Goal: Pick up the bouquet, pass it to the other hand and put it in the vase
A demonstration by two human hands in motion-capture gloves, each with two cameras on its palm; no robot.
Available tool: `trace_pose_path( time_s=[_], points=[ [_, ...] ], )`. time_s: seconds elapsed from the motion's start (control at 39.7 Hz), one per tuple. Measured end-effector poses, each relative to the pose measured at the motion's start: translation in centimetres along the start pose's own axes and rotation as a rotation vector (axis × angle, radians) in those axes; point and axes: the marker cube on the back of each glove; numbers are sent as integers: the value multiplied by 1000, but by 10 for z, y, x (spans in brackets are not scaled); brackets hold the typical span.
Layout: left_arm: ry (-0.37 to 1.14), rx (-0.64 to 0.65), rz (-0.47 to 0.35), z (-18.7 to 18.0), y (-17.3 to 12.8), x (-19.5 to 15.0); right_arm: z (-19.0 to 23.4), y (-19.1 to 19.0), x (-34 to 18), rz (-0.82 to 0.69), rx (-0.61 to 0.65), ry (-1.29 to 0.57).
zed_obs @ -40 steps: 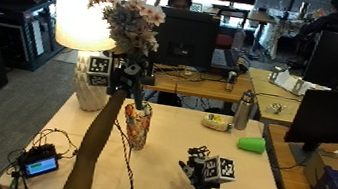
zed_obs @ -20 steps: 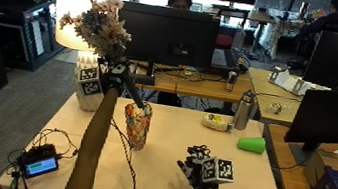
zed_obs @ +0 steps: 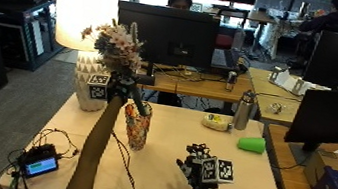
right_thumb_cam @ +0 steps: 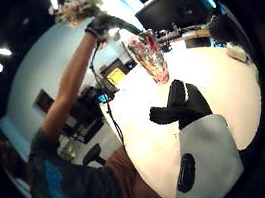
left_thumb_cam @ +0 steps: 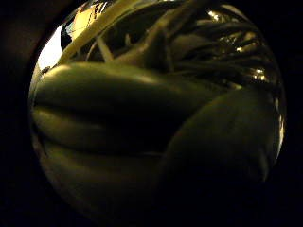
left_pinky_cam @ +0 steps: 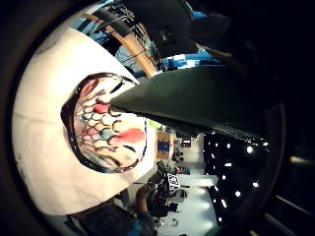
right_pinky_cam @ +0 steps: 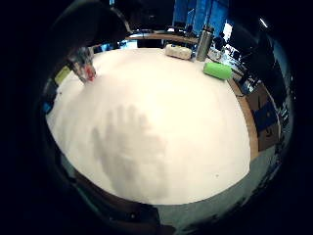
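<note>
Left of centre in the outside view, the left hand point(zed_obs: 118, 88) is raised above the table point(zed_obs: 163, 174), its fingers curled round the stems of the bouquet point(zed_obs: 117, 46). The flower heads stand up near the lamp point(zed_obs: 85, 16) at the upper left, and the green stem ends slant down to the right, their tips just over the mouth of the vase point(zed_obs: 137, 125). The left little-finger palm view agrees — the dark stems point(left_pinky_cam: 197, 101) cross the open rim of the vase point(left_pinky_cam: 106, 123) from above, apparently not yet inside.

The right hand point(zed_obs: 202, 167) sits low at the centre-right, well apart from the vase, fingers spread and relaxed, holding nothing; its shadow on the cloth shows spread fingers.

The hand-over looks done, so the step in hand is seating the stems. To do it well, I would first stand the bouquet more upright — tilted as it is, the tips could catch the rim and tip the narrow vase. Centre the stem ends over the opening, then lower straight down and let go only once the stems rest inside. The free right hand could steady the vase body if it rocks. The cable point(zed_obs: 120, 158) running down beside the vase is worth keeping clear of.
</note>
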Motion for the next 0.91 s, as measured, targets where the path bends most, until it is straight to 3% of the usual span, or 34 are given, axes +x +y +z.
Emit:
trace_pose_path(
  time_s=[0.18,0.35,0.5,0.61,0.63,0.76,0.91],
  points=[
    [-399,-32,-143,0,9,-12,-3,0,-5,-3,10,-16],
    [-790,-160,-182,-3,6,-34,-2,-1,-5,-10,16,-16],
    [-989,-101,-249,-27,1,-39,-5,-1,-4,-5,21,-18],
    [-1004,-11,-352,-47,10,-31,-7,-1,-4,6,26,-32],
    [-981,3,-350,-50,13,-27,-8,-2,-4,6,27,-36],
    [-816,14,-128,-59,18,-13,-6,-3,-7,3,31,-46],
    [-712,69,-41,-68,26,-5,-5,-3,-13,-6,39,-56]
  ],
)
